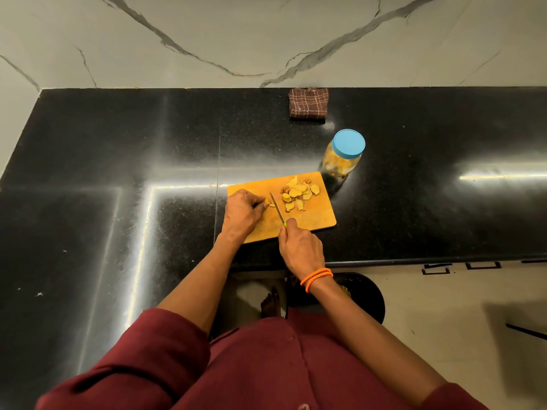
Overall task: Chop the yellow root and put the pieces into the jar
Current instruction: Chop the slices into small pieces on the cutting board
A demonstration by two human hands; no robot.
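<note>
An orange cutting board (pixel 310 220) lies on the black counter. My left hand (pixel 241 211) pinches a small stub of yellow root (pixel 268 202) against the board. My right hand (pixel 299 247) grips the knife (pixel 277 210) by its green handle, and the blade stands right beside the stub. A heap of yellow slices (pixel 299 193) lies on the far right part of the board. Behind the board's right corner stands a clear jar (pixel 342 161) with yellow pieces inside and a blue lid (pixel 348 142) on top.
A folded brown checked cloth (pixel 308 103) lies at the back of the black counter (pixel 118 173) by the marble wall. The counter's front edge runs just below the board. A dark round bin (pixel 364 291) stands on the floor to the right of my legs.
</note>
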